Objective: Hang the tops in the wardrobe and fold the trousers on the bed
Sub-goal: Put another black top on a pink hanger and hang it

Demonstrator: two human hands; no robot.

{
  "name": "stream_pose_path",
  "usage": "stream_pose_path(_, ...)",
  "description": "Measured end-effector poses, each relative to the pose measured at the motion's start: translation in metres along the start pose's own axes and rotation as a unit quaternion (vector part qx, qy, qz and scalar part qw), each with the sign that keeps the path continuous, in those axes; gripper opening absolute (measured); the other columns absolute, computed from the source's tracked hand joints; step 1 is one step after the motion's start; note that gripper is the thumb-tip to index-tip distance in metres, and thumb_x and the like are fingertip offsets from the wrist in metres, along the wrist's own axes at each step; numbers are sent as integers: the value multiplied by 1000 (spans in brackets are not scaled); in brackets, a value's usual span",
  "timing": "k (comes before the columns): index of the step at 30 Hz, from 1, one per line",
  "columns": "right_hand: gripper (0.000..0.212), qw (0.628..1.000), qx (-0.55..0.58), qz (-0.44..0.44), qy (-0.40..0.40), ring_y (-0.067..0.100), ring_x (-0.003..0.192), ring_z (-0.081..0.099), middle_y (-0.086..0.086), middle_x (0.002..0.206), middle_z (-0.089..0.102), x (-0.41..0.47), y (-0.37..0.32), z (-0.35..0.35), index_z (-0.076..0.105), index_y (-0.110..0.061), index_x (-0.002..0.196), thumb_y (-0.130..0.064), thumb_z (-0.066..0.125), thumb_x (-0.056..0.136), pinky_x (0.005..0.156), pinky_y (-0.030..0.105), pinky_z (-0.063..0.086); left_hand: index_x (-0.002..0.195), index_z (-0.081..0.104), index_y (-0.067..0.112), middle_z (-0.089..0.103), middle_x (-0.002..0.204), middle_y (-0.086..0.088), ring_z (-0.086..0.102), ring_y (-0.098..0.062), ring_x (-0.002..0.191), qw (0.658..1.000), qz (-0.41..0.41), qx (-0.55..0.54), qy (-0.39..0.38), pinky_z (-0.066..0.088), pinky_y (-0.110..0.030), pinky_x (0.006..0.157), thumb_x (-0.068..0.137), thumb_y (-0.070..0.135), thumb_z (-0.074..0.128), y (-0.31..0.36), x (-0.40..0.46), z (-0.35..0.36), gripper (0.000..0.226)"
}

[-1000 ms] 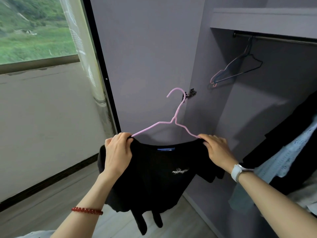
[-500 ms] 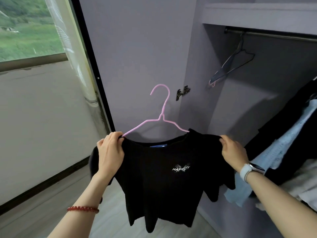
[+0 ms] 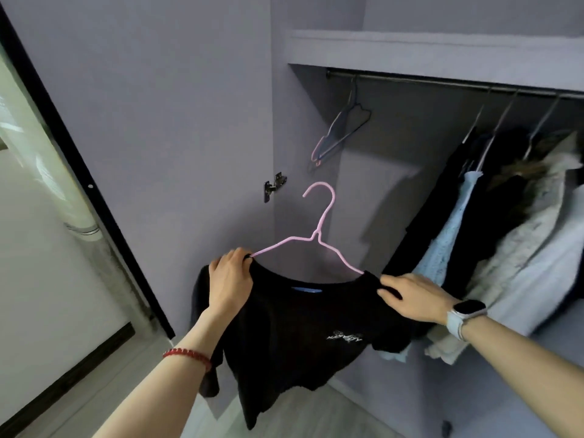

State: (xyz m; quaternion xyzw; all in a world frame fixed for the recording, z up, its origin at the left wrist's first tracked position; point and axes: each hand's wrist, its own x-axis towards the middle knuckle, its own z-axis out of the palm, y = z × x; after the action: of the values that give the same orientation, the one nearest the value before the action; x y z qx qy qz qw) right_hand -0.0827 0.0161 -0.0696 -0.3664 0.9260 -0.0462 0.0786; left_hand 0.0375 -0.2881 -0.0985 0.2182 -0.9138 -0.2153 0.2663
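A black T-shirt (image 3: 294,336) with a small white chest print hangs on a pink wire hanger (image 3: 319,229), held up in front of the open wardrobe. My left hand (image 3: 230,279) grips the shirt's left shoulder together with the hanger's end. On the right shoulder, my right hand (image 3: 410,295) pinches the cloth. The hanger's hook points up, well below the wardrobe rail (image 3: 442,82). No trousers or bed are in view.
Empty wire hangers (image 3: 341,131) dangle at the rail's left end. Dark, pale blue and white garments (image 3: 493,248) hang at the right. The open purple wardrobe door (image 3: 158,121) with a hinge (image 3: 274,186) stands at left, a shelf (image 3: 426,49) above the rail.
The view has swung right and nearer the wardrobe, so more hanging clothes show. The shirt and hanger have shifted right, and my right hand has moved inward along the right shoulder.
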Motion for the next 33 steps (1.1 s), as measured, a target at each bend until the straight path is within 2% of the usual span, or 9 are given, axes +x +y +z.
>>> stream_pose_path(3, 32, 996, 48, 54, 46, 9, 52, 41, -6, 57, 42, -12, 2, -14, 34, -24, 65, -32, 44, 95, 57, 28, 33, 106, 60, 10, 64, 104, -8, 54, -32, 102, 999, -14, -6, -38, 32, -40, 93, 94, 8, 42, 25, 31, 15, 21)
stream_pose_path(6, 38, 974, 128, 136, 130, 8, 46, 36, -5, 51, 38, -13, -3, -25, 33, -21, 58, -29, 49, 92, 52, 27, 31, 130, 47, 20, 52, 131, -6, 42, -30, 122, 995, -16, -42, -93, 25, -45, 106, 93, 14, 43, 55, 60, 27, 38)
stream_pose_path(11, 33, 922, 178, 286, 191, 21, 65, 49, -1, 59, 47, 6, -12, -36, 41, -17, 61, -25, 47, 93, 62, 29, 38, 145, 21, 24, 28, 146, -11, 28, -34, 132, 985, 34, -88, -142, 23, -51, 109, 92, 22, 51, 106, 89, 36, 61)
stream_pose_path(15, 26, 861, 296, 343, 231, 20, 66, 47, 1, 66, 44, 34, -6, -53, 41, -13, 69, -18, 43, 94, 63, 25, 34, 145, 24, 21, 29, 145, -10, 28, -33, 131, 984, 93, -108, -107, 27, -50, 104, 90, 19, 52, 138, 117, 34, 62)
stream_pose_path(18, 25, 866, 307, 331, 213, 19, 67, 47, 3, 71, 44, 50, 4, -72, 39, -11, 70, -19, 41, 94, 64, 27, 36, 144, 25, 21, 27, 147, -7, 25, -31, 133, 978, 137, -120, -97, 27, -52, 105, 90, 17, 51, 162, 137, 30, 60)
stream_pose_path(21, 30, 875, 239, 346, 240, 31, 84, 57, 11, 85, 53, 69, 14, -90, 35, -14, 64, -18, 41, 93, 66, 28, 38, 147, 19, 20, 20, 151, -7, 18, -29, 138, 972, 199, -106, -59, 25, -51, 109, 90, 16, 50, 187, 160, 29, 64)
stream_pose_path(27, 25, 829, 240, 381, 331, 37, 99, 59, 21, 106, 62, 112, 48, -110, 58, 4, 97, -14, 41, 93, 69, 28, 39, 150, 3, 24, -5, 158, -10, -2, -32, 144, 939, 331, -35, 86, 15, -52, 112, 87, 14, 53, 238, 203, 35, 81)
stream_pose_path(31, 26, 808, 251, 379, 375, 36, 100, 59, 22, 108, 62, 146, 75, -124, 59, 5, 96, -12, 40, 94, 70, 26, 38, 148, 5, 24, 9, 157, -14, 10, -38, 143, 894, 403, 3, 194, 11, -59, 110, 75, 18, 65, 265, 243, 56, 95)
stream_pose_path(33, 24, 808, 248, 382, 375, 34, 99, 59, 20, 107, 62, 162, 84, -129, 58, 5, 89, -10, 40, 94, 70, 26, 40, 146, -11, 27, -8, 157, -12, -6, -35, 144, 900, 398, 28, 178, -1, -58, 111, 83, 24, 57, 273, 257, 61, 93)
